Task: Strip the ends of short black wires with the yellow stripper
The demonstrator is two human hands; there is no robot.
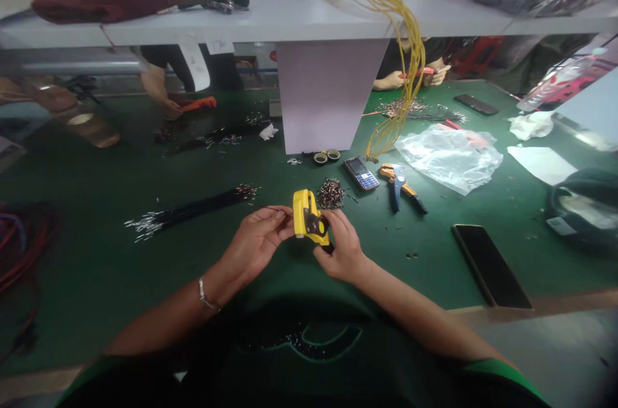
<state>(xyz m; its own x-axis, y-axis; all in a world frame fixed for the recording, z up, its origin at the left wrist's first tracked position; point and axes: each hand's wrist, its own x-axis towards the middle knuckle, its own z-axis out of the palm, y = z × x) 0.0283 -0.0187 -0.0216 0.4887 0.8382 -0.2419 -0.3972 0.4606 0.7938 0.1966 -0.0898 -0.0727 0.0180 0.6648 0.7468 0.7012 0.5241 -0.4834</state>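
A yellow hand tool with a black middle part (308, 217) is held up over the green bench mat (96, 279). My left hand (255, 242) grips its left side with the fingers. My right hand (344, 247) wraps its lower end, and the fingers cover part of the black section. A small heap of cut wires (331, 194) lies just beyond my right hand. A bundle of black wires with bare ends (193, 212) lies to the left of my left hand. A bracelet circles my left wrist.
A wire stripper with orange and blue handles (400, 186), several phones, tape rolls and a plastic bag lie on the mat. Yellow wires (396, 60) hang over a white shelf (241, 20). Beyond it, co-workers' hands (410, 76) hold orange-handled tools.
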